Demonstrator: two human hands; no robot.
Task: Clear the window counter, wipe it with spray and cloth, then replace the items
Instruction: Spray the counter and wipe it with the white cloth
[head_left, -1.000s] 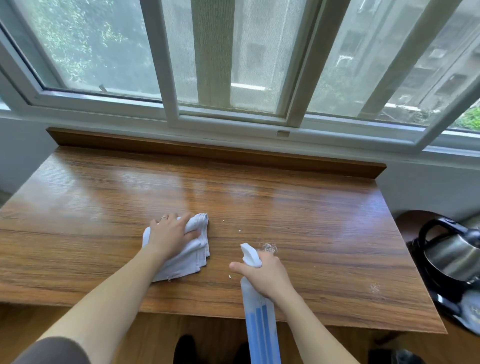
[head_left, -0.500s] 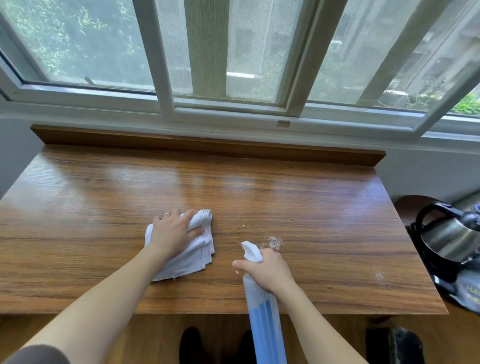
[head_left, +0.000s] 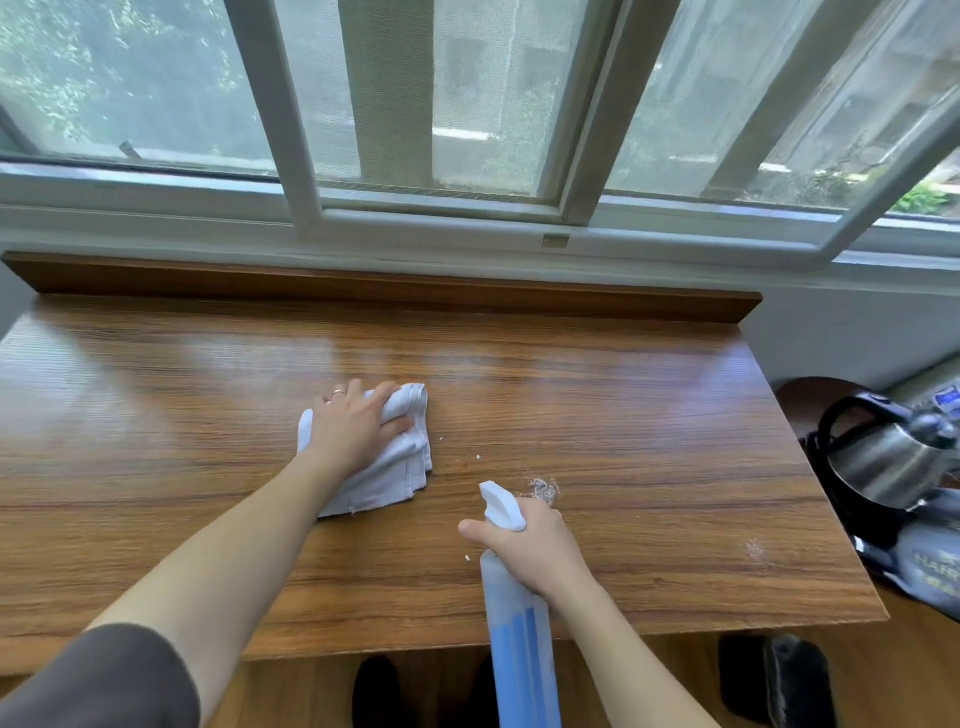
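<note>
Sleeve fabric (head_left: 98, 675), dark grey, covers the upper part of the left arm at the lower left corner. The left hand (head_left: 358, 431) lies palm down on the white cloth (head_left: 387, 467), which sits folded on the wooden bench (head_left: 649, 415) left of centre; its fingers (head_left: 387, 395) curl over the cloth's far edge and the thumb presses the cloth's right side, so the hand grips the cloth against the wood. A ring (head_left: 337, 393) shows on one finger. Compared with half a second before, the hand and cloth sit a little farther from the bench's near edge, and the fingers bunch the far edge more.

A few pale crumbs (head_left: 477, 457) lie on the wood just right of the cloth. Nearer the front edge, the right hand (head_left: 530, 545) wraps the neck of the spray bottle (head_left: 519, 654), a translucent body with blue stripes and a white nozzle (head_left: 501, 505) pointing away over the bench. The forefinger lies across the trigger side. This grip is unchanged from the earlier frame. A small patch of spray droplets (head_left: 543, 488) sits just beyond the nozzle; a fainter one (head_left: 753, 546) lies near the right edge.

Beside the bench at far right stands a steel kettle (head_left: 883, 462) with a black handle. Below it, grey packaging (head_left: 930, 566) bears lettering that seems to begin "HAP"; the rest cannot be read.
</note>
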